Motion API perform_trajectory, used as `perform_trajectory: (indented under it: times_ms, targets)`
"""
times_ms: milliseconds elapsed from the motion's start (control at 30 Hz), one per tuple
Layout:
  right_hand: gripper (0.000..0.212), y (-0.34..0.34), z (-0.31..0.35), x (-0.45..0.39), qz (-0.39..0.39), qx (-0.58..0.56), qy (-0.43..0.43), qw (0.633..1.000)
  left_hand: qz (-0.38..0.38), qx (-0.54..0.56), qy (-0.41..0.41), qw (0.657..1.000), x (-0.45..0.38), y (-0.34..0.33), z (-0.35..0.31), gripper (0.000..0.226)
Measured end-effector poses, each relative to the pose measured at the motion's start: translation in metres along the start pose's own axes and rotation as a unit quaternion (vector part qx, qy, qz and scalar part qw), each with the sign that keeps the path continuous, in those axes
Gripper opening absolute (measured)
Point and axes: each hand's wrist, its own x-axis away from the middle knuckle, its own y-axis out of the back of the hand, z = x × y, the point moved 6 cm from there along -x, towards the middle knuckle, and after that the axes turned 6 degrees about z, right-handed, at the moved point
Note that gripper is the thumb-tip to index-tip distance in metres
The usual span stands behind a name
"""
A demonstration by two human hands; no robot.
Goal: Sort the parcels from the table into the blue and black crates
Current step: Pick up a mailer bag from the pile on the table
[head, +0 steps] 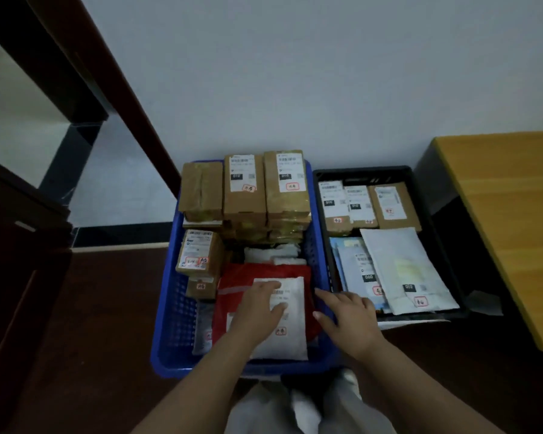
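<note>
The blue crate (170,311) sits on the floor, full of brown cardboard parcels (244,186) stacked at the back and soft bags in front. A white padded parcel (290,333) lies on a red bag (232,283) at the crate's front. My left hand (257,311) rests flat on the white parcel with fingers straight. My right hand (347,317) hovers over the blue crate's right rim, fingers relaxed, holding nothing. The black crate (433,214) stands to the right with brown boxes (392,205) at the back and pale flat mailers (402,270) in front.
A wooden table (508,220) stands at the right, its edge close to the black crate. A dark wooden door frame (113,98) slants on the left. A white wall rises behind the crates. My legs in light trousers (295,408) show below.
</note>
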Motion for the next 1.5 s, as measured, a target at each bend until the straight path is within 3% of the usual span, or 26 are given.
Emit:
perform_trajectory:
  times_ms: [100, 200, 333, 533, 733, 1100, 1300, 1500]
  targets:
    - [0.059, 0.031, -0.019, 0.019, -0.058, -0.025, -0.017, 0.998, -0.010, -0.012, -0.054, 0.998, -0.003, 0.003, -0.043, 0.047]
    - [0.076, 0.064, -0.046, 0.044, -0.114, -0.044, -0.040, 0.992, -0.013, -0.047, -0.105, 0.993, -0.008, 0.001, -0.098, 0.047]
    - [0.057, 0.099, -0.102, 0.088, -0.188, -0.083, -0.066, 0.976, -0.001, -0.081, -0.173, 0.982, -0.008, -0.020, -0.182, 0.047]
    - [0.056, 0.142, -0.211, 0.183, -0.270, -0.087, -0.096, 0.954, -0.012, -0.150, -0.309, 0.939, 0.025, -0.090, -0.327, 0.044]
    - [0.055, 0.182, -0.325, 0.296, -0.361, -0.092, -0.138, 0.918, -0.024, -0.202, -0.381, 0.902, 0.057, -0.159, -0.461, 0.046]
    - [0.036, 0.222, -0.468, 0.436, -0.453, -0.095, -0.217, 0.859, -0.011, -0.278, -0.504, 0.818, 0.095, -0.278, -0.643, 0.042]
    - [0.037, 0.247, -0.533, 0.471, -0.481, -0.090, -0.246, 0.837, 0.001, -0.286, -0.551, 0.784, 0.090, -0.326, -0.725, 0.042]
    - [0.040, 0.275, -0.625, 0.471, -0.472, -0.082, -0.265, 0.837, 0.021, -0.298, -0.564, 0.769, 0.052, -0.377, -0.802, 0.042]
